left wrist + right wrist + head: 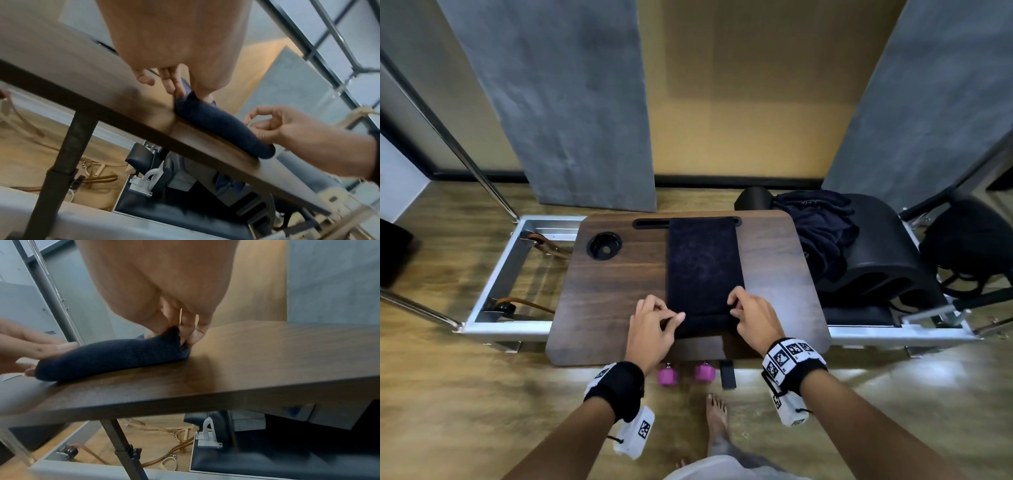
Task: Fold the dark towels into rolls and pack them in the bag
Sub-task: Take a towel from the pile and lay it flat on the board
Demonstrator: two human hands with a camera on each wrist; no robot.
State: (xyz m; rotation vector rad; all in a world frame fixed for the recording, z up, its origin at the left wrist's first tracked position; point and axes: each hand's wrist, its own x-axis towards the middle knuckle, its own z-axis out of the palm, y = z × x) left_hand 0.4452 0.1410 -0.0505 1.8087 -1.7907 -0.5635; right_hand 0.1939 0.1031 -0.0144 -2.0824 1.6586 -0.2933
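A dark navy towel point(703, 260) lies folded into a long strip on the brown lap table point(613, 294), its near end turned over into a short roll point(218, 120) point(111, 356). My left hand point(654, 318) pinches the roll's left end, thumb and fingers curled on the cloth point(185, 92). My right hand point(751, 313) pinches the roll's right end point(180, 335). A heap of loose dark towels point(822, 226) lies to the right on a black arched barrel. A black bag point(969, 246) sits at the far right.
The table has a round cup hole point(604, 246) and a slot point(650, 223) at its far edge. It stands over a metal reformer frame point(513, 274) with leather straps. Pink dumbbells point(685, 373) lie on the wood floor by my bare foot point(717, 421).
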